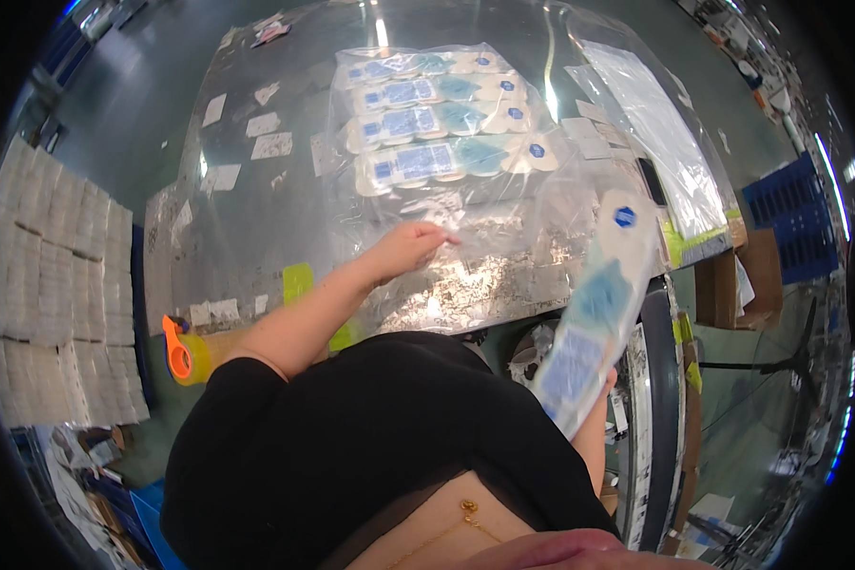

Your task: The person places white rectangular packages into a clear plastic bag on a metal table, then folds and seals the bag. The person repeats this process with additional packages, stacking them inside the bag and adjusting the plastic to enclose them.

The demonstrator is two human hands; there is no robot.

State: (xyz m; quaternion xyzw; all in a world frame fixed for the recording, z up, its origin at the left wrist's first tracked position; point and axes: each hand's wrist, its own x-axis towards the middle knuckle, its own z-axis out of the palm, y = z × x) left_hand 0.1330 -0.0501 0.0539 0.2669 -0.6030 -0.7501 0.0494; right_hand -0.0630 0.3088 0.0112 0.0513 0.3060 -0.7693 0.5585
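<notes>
My left hand (416, 246) is over the near part of a large clear plastic bag (484, 214), its fingers bent; whether it pinches the film is unclear. Inside the bag, several long packs with blue print (420, 162) lie in rows across the table. On the right, my right hand (610, 381) holds another such long pack (598, 292) from below, near its lower end. That pack slants up over the table's near right edge. Most of the right hand is hidden behind it.
Flat plastic bags (655, 128) and a dark phone-like object (652, 182) lie on the table's right. An orange tape dispenser (181, 353) is at the near left corner. A conveyor (655, 413) runs beside me at right. Stacked white packs (56, 285) stand left; an open cardboard box (741, 285) stands right.
</notes>
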